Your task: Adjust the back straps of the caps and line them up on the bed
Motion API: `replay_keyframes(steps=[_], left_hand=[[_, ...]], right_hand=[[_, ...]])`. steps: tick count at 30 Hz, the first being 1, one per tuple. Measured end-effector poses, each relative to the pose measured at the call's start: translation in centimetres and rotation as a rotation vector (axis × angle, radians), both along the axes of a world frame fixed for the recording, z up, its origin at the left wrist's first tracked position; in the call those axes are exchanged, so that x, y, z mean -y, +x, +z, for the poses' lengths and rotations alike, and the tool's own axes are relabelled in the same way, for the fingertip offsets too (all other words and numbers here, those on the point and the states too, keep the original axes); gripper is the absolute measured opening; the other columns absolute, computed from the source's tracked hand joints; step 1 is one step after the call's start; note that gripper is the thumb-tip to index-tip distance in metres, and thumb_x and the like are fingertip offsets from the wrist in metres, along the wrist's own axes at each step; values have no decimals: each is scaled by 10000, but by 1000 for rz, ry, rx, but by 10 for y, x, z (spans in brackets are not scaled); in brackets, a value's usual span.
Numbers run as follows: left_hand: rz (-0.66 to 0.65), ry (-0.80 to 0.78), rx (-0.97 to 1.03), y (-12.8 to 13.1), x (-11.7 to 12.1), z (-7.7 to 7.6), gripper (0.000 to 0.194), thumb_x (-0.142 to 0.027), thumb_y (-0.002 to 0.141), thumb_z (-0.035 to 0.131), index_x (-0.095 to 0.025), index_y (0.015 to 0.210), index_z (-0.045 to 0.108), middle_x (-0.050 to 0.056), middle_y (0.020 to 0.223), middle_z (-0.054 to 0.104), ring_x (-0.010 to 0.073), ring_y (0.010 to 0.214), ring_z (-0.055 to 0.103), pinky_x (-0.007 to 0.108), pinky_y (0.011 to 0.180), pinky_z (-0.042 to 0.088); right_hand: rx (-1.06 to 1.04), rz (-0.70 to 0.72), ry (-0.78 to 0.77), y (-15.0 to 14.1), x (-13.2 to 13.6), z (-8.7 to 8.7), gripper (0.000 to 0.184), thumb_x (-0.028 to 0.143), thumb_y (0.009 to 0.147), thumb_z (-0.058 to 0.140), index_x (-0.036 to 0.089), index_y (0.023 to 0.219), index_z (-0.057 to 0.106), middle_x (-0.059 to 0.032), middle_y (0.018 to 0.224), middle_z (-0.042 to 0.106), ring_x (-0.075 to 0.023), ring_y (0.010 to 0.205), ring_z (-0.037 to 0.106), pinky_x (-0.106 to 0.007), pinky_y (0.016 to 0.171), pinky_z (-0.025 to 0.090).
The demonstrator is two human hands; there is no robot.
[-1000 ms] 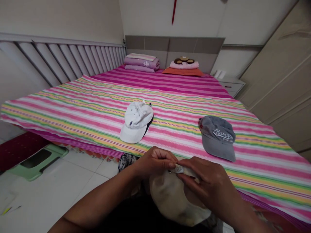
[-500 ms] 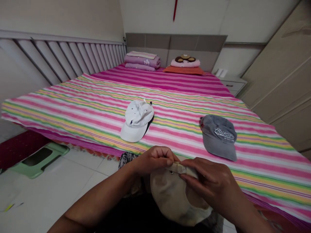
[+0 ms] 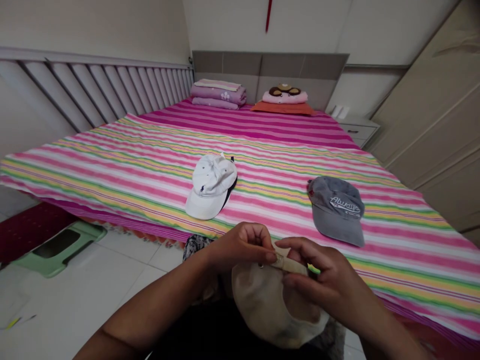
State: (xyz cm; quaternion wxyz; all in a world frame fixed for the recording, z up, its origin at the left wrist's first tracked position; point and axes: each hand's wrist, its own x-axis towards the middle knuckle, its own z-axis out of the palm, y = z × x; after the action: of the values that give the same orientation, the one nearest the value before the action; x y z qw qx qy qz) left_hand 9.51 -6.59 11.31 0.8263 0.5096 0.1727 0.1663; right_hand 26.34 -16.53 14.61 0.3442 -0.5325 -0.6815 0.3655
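Note:
A beige cap (image 3: 262,305) is held low in front of me, its back opening and strap toward the top. My left hand (image 3: 247,245) pinches the strap near its buckle between thumb and fingers. At the strap's other side, my right hand (image 3: 318,270) has its thumb below and other fingers behind the band, with the index finger raised off it. On the bed beyond lie a white cap (image 3: 212,185) with a small dark logo and, to the right, a grey cap (image 3: 337,210) with white lettering.
A striped sheet (image 3: 150,170) covers the bed. Folded purple bedding (image 3: 217,95) and an orange pillow (image 3: 281,107) rest by the headboard (image 3: 232,65). A green stool (image 3: 63,250) stands on the tiled floor at left. A white nightstand (image 3: 360,131) is at the far right.
My right index finger has lifted away from the strap and the right hand has loosened. My left thumb has slid slightly right, toward the buckle.

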Motion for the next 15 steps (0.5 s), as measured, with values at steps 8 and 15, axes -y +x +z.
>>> replay_keyframes(steps=[8,15], left_hand=[[53,-49,45,-2,-2,-6,275,-220,560,744,-129,690,520,17,644,605,79,549,527,201,537,375],[-14,33,-48,-4,-5,0,357,-329,604,713,-135,891,624,1,660,583,64,568,490,190,552,339]], right_hand=[[-429,188,-390,33,-1,-15,463,531,816,411,111,837,604,-70,713,590,-154,647,534,-263,589,396],[-551,113,-337,31,6,-20,234,354,772,573,139,681,582,-14,627,547,-110,597,485,-227,566,361]])
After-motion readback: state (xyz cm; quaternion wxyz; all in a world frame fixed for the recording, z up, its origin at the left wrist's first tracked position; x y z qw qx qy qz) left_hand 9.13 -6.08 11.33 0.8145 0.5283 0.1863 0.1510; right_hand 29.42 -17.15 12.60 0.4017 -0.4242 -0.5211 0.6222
